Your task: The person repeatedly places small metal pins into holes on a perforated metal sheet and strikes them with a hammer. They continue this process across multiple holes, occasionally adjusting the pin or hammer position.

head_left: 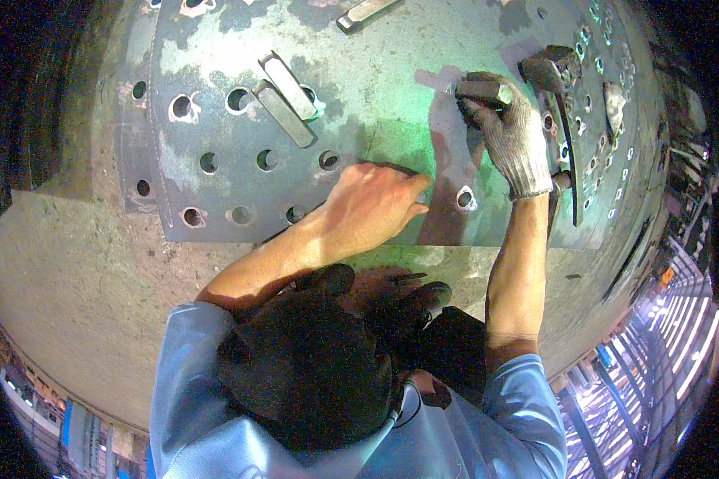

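My left hand (375, 203) is bare and lies low over a large grey steel plate (240, 191), near its front edge. Its fingers are curled, thumb and forefinger bent toward the plate; what they hold, if anything, is hidden. Higher up and to the right, my right hand (513, 144), in a pale knitted glove, is closed round a dark metal block (486, 90) shaped like a hammer head. Whether the block has a handle is hidden by the glove. A shadow of the right arm falls between both hands.
To the right lies a hammer (545, 72) with a long dark handle. Two metal bars (284, 113) lie side by side at the left, and another bar (367, 12) at the far edge. Round holes (266, 160) run through the plate. A whitish crumpled thing (614, 108) is at the right.
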`<state>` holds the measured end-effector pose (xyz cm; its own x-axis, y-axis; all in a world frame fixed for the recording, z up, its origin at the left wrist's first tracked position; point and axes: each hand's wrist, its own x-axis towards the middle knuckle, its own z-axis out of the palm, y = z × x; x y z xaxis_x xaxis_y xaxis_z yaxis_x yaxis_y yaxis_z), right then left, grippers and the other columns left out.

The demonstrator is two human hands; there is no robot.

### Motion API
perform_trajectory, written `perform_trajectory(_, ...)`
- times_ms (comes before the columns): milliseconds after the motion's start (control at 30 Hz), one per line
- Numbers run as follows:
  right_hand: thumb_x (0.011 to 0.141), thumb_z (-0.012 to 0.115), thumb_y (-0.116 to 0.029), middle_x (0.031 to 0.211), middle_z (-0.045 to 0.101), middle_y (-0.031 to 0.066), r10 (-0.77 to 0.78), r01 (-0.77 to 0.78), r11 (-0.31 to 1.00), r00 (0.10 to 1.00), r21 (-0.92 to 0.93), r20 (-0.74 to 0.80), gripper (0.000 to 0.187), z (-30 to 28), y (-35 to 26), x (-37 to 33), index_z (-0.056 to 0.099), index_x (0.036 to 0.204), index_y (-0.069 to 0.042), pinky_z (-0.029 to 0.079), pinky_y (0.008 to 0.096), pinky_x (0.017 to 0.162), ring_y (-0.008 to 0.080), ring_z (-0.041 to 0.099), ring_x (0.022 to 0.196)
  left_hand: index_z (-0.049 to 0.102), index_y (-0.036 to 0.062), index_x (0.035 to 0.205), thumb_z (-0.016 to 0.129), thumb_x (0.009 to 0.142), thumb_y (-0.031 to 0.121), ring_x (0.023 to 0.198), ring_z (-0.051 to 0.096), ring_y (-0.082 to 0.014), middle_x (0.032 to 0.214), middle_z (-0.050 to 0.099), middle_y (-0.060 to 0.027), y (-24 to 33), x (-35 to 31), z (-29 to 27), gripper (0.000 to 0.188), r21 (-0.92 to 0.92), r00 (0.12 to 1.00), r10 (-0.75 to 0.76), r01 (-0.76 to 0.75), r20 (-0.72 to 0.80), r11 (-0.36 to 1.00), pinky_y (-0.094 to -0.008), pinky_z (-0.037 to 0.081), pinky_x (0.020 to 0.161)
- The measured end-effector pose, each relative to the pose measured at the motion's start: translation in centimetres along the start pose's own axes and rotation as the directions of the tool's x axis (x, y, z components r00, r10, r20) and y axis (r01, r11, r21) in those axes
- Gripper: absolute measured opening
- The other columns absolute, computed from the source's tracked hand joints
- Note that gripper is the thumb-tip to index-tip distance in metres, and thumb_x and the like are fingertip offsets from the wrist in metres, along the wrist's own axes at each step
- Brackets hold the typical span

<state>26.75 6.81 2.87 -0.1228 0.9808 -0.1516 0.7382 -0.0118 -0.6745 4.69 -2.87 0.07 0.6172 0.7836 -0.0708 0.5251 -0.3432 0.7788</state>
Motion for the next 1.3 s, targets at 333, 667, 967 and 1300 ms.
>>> perform_trajectory(333,0.086,0.071,-0.012,0.100,0.075,0.0128,0.019,-0.019,1.000,0.999,-0.009,0.048,0.026,-0.2,-0.5,-0.1,0.072,0.111,-0.007,0.057,0.0345,0.083,0.0240,0.073,0.093,0.069,0.0104,0.117,0.071,0.090,0.032,0.080,0.072,-0.0337,0.085,0.073,-0.0139,0.3,0.3,-0.7,0.035,0.002,0.988,-0.070,0.071,0.136,0.998,-0.0472,0.058,0.069)
perform_trajectory(667,0.091,0.068,-0.005,0.113,0.073,0.0089,0.111,-0.108,0.993,0.991,-0.042,0.069,0.024,-0.4,-2.1,-0.3,0.072,0.115,-0.004,0.055,0.0310,0.089,0.0187,0.070,0.101,0.069,0.0072,0.100,0.074,0.087,0.033,0.067,0.071,-0.0328,0.068,0.069,-0.0128,0.0,0.0,0.2,0.029,-0.026,0.998,0.021,-0.022,-0.059,0.999,-0.0455,0.056,0.059)
perform_trajectory(967,0.087,0.071,-0.013,0.102,0.075,0.0136,0.002,-0.002,0.998,1.000,-0.061,0.006,0.026,-0.1,-0.1,-0.3,0.072,0.113,-0.007,0.057,0.0357,0.083,0.0257,0.074,0.094,0.069,0.0099,0.118,0.072,0.089,0.030,0.082,0.072,-0.0335,0.088,0.074,-0.0143,0.1,0.1,-0.5,0.035,-0.019,0.993,-0.060,0.063,0.104,0.998,-0.0464,0.058,0.071)
perform_trajectory(1300,0.090,0.070,-0.006,0.114,0.072,0.0108,0.060,-0.061,0.998,0.997,0.029,0.044,0.025,0.1,-0.9,-0.4,0.072,0.114,-0.004,0.056,0.0335,0.089,0.0211,0.071,0.101,0.068,0.0100,0.119,0.071,0.090,0.031,0.084,0.073,-0.0330,0.090,0.074,-0.0142,0.2,0.1,-0.4,0.036,-0.019,0.991,-0.057,0.060,0.117,0.998,-0.0461,0.058,0.071)
